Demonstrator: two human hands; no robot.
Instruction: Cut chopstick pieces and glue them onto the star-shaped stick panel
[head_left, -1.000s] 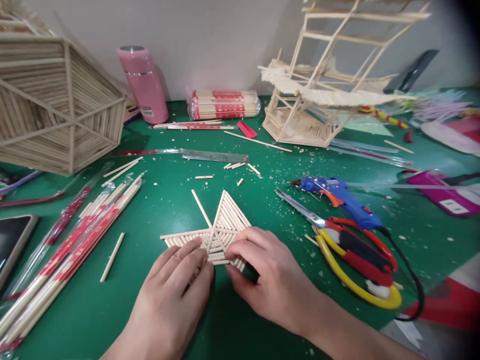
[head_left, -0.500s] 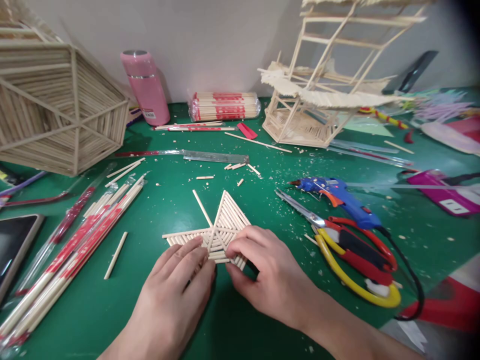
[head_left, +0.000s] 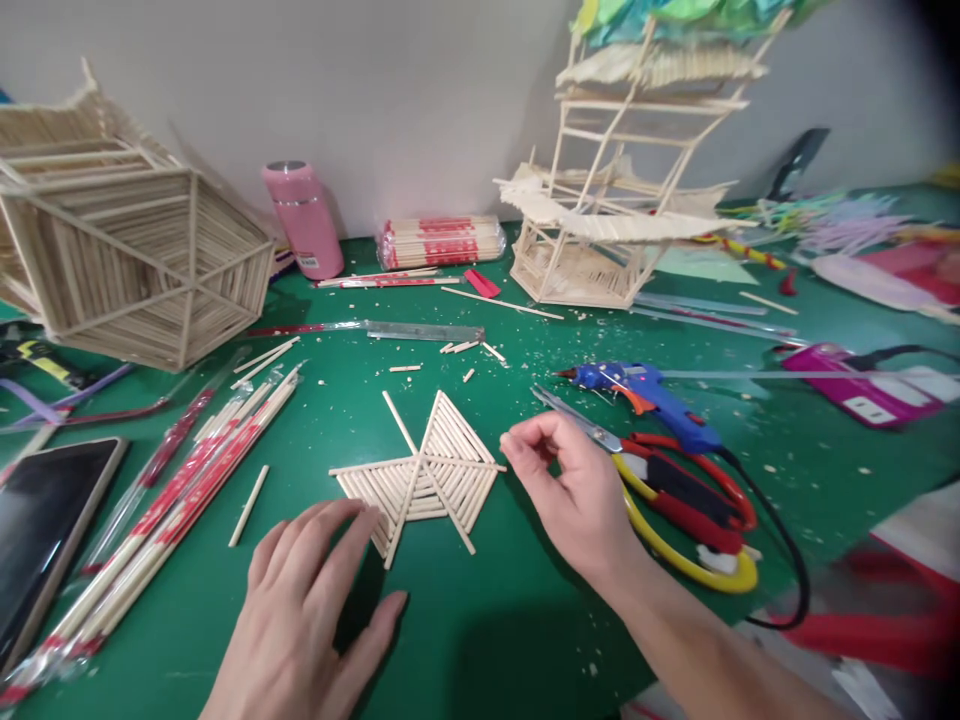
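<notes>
A flat web-shaped panel of thin wooden sticks (head_left: 427,470) lies on the green table, with spokes crossing near its middle and rows of sticks filling several of its sections. My left hand (head_left: 319,585) is at the panel's lower left edge, thumb apart from the fingers, fingertips over or touching the sticks, gripping nothing. Just right of the panel is my right hand (head_left: 566,480), its thumb and index fingertip pressed together near the end of a spoke. Whatever may be between those fingertips is too small to make out.
Right: blue glue gun (head_left: 671,405), scissors (head_left: 585,420) and pliers with red and yellow handles (head_left: 697,510). Left: phone (head_left: 56,540), packaged sticks (head_left: 172,510), large stick structure (head_left: 150,260). Behind: pink bottle (head_left: 304,220), stick bundle (head_left: 441,242), stick tower (head_left: 600,220).
Both hands have moved off the middle of the panel, my left hand down and left, my right hand to the right. More of the panel shows. The whole view has shifted.
</notes>
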